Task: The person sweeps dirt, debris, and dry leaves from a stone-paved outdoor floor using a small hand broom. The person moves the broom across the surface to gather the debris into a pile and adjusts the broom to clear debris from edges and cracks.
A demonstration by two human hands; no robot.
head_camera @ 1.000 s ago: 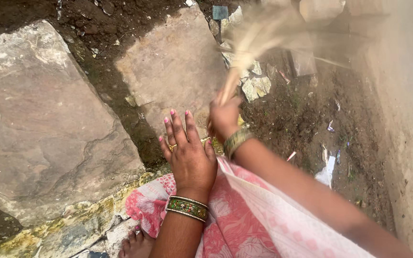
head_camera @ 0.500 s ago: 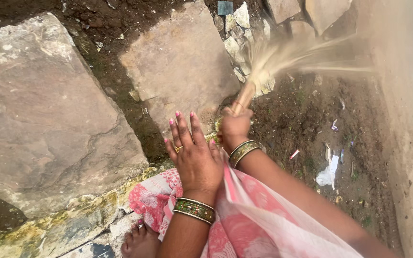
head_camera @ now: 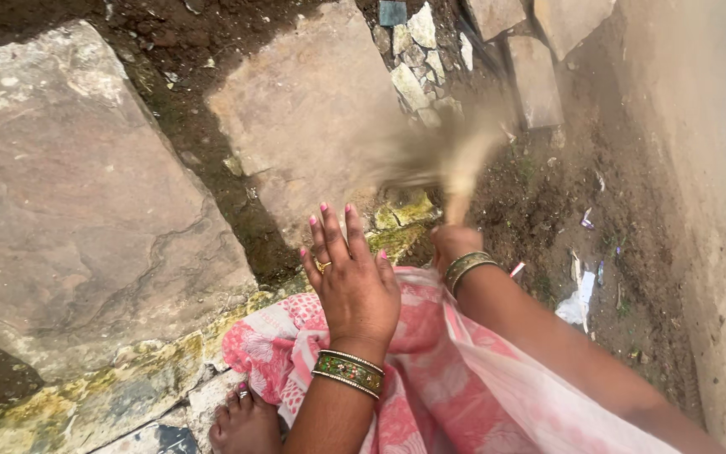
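My right hand [head_camera: 454, 245] grips the handle of a straw broom [head_camera: 455, 164], whose bristles are blurred with motion over the soil and the edge of a flat stone slab [head_camera: 304, 109]. My left hand [head_camera: 350, 277] rests flat, fingers spread, on the pink patterned cloth [head_camera: 430, 378] over my knee. Both wrists wear green and gold bangles. A bare foot [head_camera: 241, 420] shows at the bottom.
A large grey stone slab [head_camera: 77, 193] lies at left with a mossy edge. Broken stones [head_camera: 418, 50] sit at the top. Dark soil with scraps of white and pink litter [head_camera: 577, 303] lies at right, bordered by a concrete wall [head_camera: 707, 168].
The broom has swung from the right, near the wall, back to the left over the slab's edge. My right hand moved down and right a little. The left hand stayed put.
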